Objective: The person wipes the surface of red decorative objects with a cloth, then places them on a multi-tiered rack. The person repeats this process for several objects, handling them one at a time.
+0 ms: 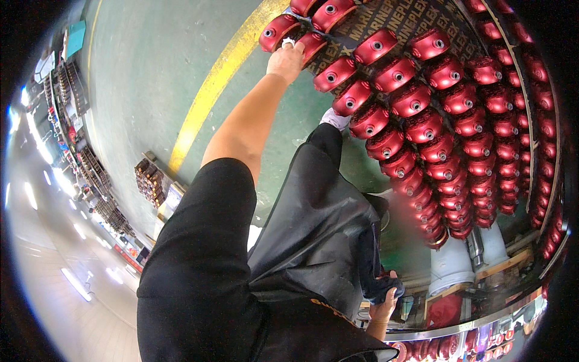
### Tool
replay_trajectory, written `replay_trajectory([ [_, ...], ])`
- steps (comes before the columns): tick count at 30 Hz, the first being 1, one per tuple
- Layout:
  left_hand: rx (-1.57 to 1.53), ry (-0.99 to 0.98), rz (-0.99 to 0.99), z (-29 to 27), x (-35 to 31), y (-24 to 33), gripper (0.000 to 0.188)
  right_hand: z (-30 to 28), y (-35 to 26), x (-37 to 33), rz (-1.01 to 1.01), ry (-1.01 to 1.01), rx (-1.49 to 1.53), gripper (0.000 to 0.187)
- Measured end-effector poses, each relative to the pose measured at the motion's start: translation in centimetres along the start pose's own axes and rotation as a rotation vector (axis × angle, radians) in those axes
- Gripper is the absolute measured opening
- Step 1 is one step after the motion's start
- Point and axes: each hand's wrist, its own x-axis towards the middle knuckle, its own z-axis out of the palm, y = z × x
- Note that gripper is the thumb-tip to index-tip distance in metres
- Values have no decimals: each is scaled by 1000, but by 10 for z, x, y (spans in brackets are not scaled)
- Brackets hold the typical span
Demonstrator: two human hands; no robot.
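Note:
At the far end of my outstretched left arm, my left hand (pixel 286 62) is closed at the near edge of a red round metal housing (pixel 312 46) with a small hole in its side. A scrap of white (pixel 288 42) shows at its fingertips; whether it is cloth or a finger cover, I cannot tell. Another red housing (pixel 278 31) sits just left of these fingers. Down at the lower right, close to my body, my right hand (pixel 384 304) is wrapped around a dark, blackish thing (pixel 386 286), whose kind I cannot make out.
Many red housings (pixel 410 99) stand in rows on a dark printed board (pixel 386 21) at the right. A yellow line (pixel 202 108) crosses the green floor (pixel 145 72). White buckets (pixel 451 265) stand below the rows. A stack of brownish parts (pixel 151 184) lies at left.

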Motion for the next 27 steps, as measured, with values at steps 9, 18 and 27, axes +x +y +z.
replay_trajectory([
  [9,70,52,28,2,3,1,17,-27,13,3,-13,-3,65,72],
  [18,93,52,-32,0,6,4,17,-30,20,7,1,26,71,69],
  [27,106,177,156,-44,45,26,28,-26,25,8,10,131,-20,64],
])
